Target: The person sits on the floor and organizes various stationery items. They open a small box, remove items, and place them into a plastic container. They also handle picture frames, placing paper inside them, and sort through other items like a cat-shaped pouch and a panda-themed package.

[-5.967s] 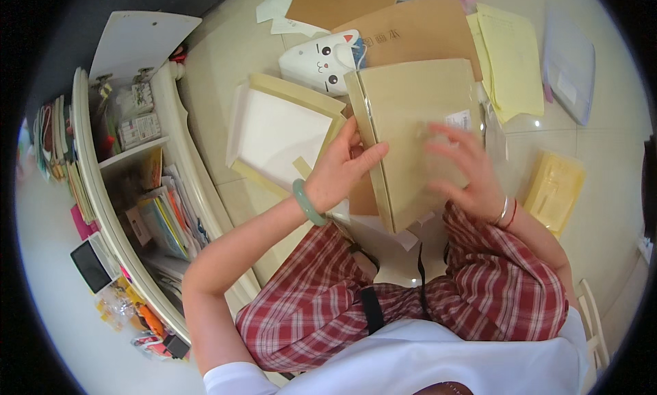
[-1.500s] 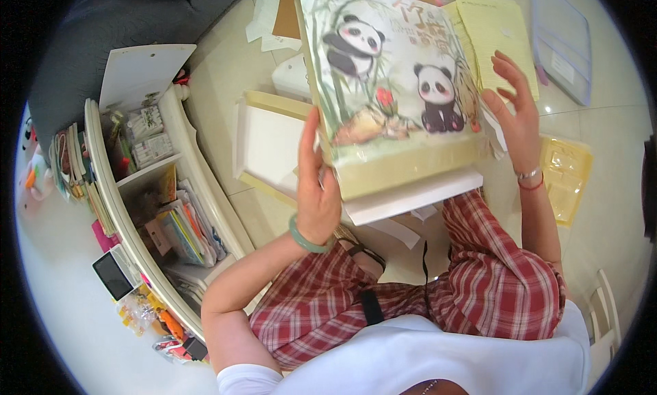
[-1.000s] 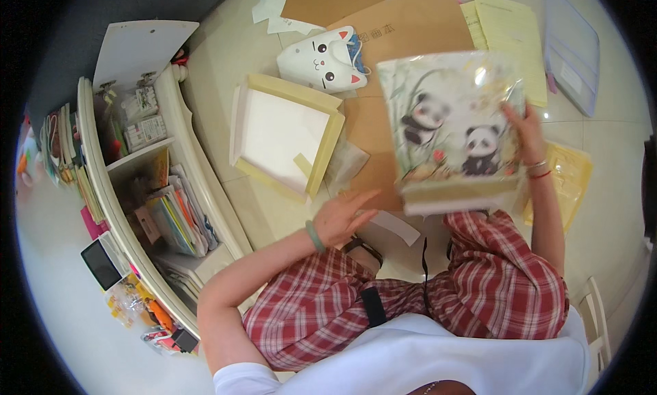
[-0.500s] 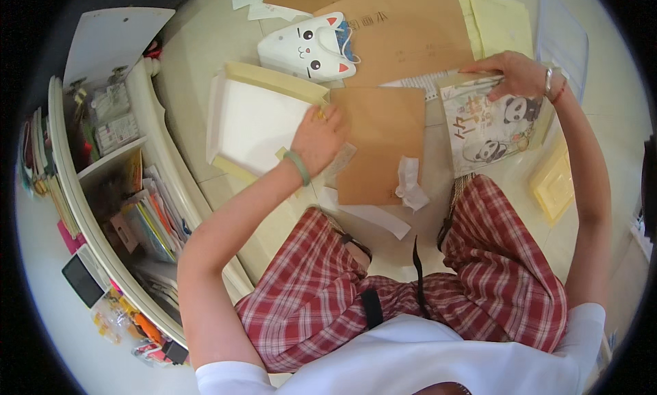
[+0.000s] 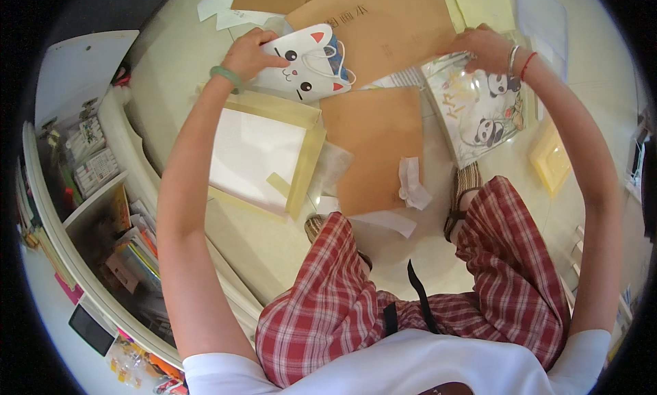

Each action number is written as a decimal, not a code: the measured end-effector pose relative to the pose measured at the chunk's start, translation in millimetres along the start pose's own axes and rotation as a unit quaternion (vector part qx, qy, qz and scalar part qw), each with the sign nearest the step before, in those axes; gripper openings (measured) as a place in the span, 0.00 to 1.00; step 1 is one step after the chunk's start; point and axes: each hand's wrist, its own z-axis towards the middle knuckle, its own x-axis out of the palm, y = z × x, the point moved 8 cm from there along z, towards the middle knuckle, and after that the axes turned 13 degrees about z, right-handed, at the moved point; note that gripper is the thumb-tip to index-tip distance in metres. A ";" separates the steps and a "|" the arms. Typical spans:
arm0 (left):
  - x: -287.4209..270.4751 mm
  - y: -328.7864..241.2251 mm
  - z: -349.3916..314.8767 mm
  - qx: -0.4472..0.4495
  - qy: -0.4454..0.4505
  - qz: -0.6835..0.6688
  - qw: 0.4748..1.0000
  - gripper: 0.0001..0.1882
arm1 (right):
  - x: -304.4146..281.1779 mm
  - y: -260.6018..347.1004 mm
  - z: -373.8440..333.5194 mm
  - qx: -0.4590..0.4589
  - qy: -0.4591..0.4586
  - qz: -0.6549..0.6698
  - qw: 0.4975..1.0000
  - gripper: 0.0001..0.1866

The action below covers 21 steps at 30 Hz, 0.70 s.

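My left hand [image 5: 252, 58] is closed on the edge of a white cat-face gift bag [image 5: 293, 70], its thumb lying over the printed face. White cord handles and something blue show at the bag's right end. Below it lies a shallow pale-yellow box [image 5: 311, 148] with a white bottom. On the right, my right hand [image 5: 484, 49] grips the top edge of a flat panda-printed packet [image 5: 472, 114], fingers bent over it. That packet stands tilted toward me; whether it is a box or a book I cannot tell.
Brown kraft envelopes [image 5: 373, 145] and torn white paper [image 5: 412, 183] lie between my feet and the bag. Pale yellow folders [image 5: 482, 11] are at the far right, a yellow plastic tray [image 5: 551, 159] nearer. A white shelf unit [image 5: 96, 196] with books and boxes lines the left.
My left hand has gone from the pale-yellow box's corner to the cat-face bag and taken hold of it. The pale-yellow box has shifted. My right hand keeps the panda-printed packet.
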 end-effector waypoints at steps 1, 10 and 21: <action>0.1 -0.5 -5.1 0.031 -0.011 -0.085 0.996 0.22 | 1.0 -7.1 1.1 0.001 -0.006 0.002 1.000 0.32; -84.3 -144.6 -111.6 0.361 -0.363 0.001 0.859 0.17 | 65.2 -30.5 -40.4 0.040 0.150 0.006 0.988 0.25; 13.5 -132.4 -124.9 0.105 -0.281 -0.429 0.852 0.15 | 44.5 25.8 -79.4 0.080 -0.036 0.425 0.901 0.26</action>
